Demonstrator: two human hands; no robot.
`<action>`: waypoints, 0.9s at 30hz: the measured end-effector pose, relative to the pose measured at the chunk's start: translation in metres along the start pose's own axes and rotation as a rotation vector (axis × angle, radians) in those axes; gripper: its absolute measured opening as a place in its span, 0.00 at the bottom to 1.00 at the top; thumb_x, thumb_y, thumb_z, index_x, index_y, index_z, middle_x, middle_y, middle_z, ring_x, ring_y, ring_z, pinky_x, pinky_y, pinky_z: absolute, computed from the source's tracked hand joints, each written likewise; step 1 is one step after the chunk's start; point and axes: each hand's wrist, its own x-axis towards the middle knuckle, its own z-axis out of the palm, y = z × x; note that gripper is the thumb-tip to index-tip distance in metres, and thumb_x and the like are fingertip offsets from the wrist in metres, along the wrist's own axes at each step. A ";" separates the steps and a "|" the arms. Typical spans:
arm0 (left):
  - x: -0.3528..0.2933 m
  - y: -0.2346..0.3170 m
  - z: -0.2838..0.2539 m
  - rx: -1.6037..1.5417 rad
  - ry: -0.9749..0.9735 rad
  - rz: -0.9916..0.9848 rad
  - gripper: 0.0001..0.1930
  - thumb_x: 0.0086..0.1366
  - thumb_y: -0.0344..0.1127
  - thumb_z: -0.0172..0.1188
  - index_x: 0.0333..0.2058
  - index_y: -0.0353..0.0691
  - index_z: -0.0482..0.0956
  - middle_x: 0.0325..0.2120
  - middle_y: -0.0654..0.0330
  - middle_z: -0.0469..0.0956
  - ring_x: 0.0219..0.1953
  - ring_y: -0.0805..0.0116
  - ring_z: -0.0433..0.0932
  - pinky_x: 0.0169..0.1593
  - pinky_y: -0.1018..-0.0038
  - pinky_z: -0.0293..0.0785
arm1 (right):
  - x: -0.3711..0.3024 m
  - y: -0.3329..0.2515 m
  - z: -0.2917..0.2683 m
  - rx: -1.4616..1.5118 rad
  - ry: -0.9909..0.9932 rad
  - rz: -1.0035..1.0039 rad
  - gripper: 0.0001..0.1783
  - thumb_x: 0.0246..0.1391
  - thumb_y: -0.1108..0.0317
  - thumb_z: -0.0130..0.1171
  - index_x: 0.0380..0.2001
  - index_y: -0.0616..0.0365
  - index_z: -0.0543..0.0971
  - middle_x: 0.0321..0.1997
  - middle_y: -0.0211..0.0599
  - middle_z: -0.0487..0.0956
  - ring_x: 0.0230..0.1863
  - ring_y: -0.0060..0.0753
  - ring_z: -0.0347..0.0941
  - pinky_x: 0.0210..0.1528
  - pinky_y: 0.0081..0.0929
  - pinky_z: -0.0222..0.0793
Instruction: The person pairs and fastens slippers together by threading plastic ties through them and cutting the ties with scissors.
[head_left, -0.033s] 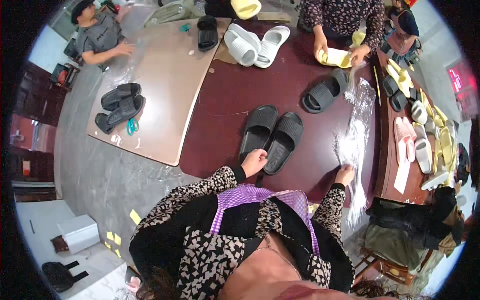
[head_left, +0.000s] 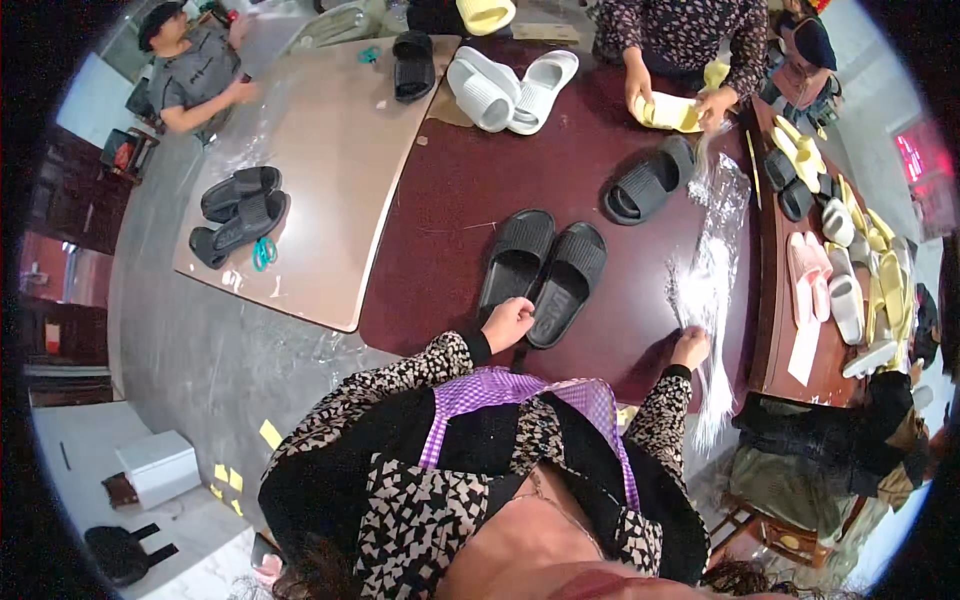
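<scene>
Tabletop (head_left: pixel 440 220) bears two black sandals (head_left: pixel 573 265) at left hand (head_left: pixel 509 322).

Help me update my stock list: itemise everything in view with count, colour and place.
Front sandals: two, black, table centre
Clear plastic: count unclear, transparent, table's right
Dark sandal: at least one, grey, beyond front pair
White sandals: at least two, white, far edge
Left sandals: at least two, black, pale tabletop
Far sandal: at least one, black, far left
Yellow sandals: several, yellow, co-worker's hands, top edge, right
Side sandals: many, mixed, right
Tabletops: three, red-brown, beige, brown, centre, left, right
Box: one, white, lower left
Co-workers: at least four, varied clothing, far side and edges
Left hand: one, black cuff, at front-left sandal
Right hand: one, black cuff, at plastic
</scene>
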 end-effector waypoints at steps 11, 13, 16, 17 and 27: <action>-0.001 -0.013 -0.004 -0.126 -0.245 -0.106 0.09 0.56 0.30 0.55 0.36 0.34 0.72 0.26 0.62 0.75 0.26 0.76 0.74 0.30 0.79 0.71 | 0.006 -0.013 -0.032 0.036 0.048 -0.141 0.06 0.46 0.66 0.51 0.20 0.51 0.77 0.24 0.40 0.75 0.29 0.47 0.70 0.34 0.41 0.64; -0.003 -0.009 -0.003 -0.240 -0.298 -0.231 0.09 0.57 0.30 0.54 0.36 0.34 0.72 0.26 0.62 0.75 0.25 0.77 0.73 0.28 0.80 0.70 | 0.002 -0.014 -0.029 0.037 0.068 -0.115 0.06 0.47 0.65 0.50 0.23 0.49 0.77 0.25 0.39 0.76 0.31 0.47 0.71 0.37 0.43 0.62; -0.004 0.002 -0.007 -0.314 -0.348 -0.337 0.09 0.57 0.30 0.54 0.36 0.35 0.72 0.25 0.63 0.74 0.24 0.77 0.72 0.26 0.81 0.69 | 0.000 -0.012 -0.026 0.055 0.016 -0.030 0.07 0.49 0.64 0.50 0.24 0.49 0.76 0.26 0.39 0.76 0.32 0.47 0.71 0.38 0.45 0.61; -0.003 0.007 -0.009 -0.337 -0.349 -0.382 0.09 0.57 0.30 0.54 0.36 0.35 0.72 0.25 0.63 0.74 0.23 0.78 0.72 0.26 0.82 0.68 | 0.002 -0.013 -0.026 0.044 -0.009 -0.007 0.07 0.49 0.63 0.50 0.25 0.50 0.77 0.26 0.40 0.77 0.33 0.47 0.71 0.39 0.45 0.61; -0.008 0.009 -0.026 -0.399 -0.386 -0.463 0.11 0.59 0.34 0.52 0.38 0.35 0.72 0.26 0.63 0.74 0.24 0.78 0.72 0.25 0.83 0.67 | 0.005 -0.025 -0.035 -0.032 -0.221 0.047 0.11 0.48 0.61 0.50 0.24 0.51 0.80 0.27 0.44 0.78 0.33 0.46 0.74 0.41 0.43 0.66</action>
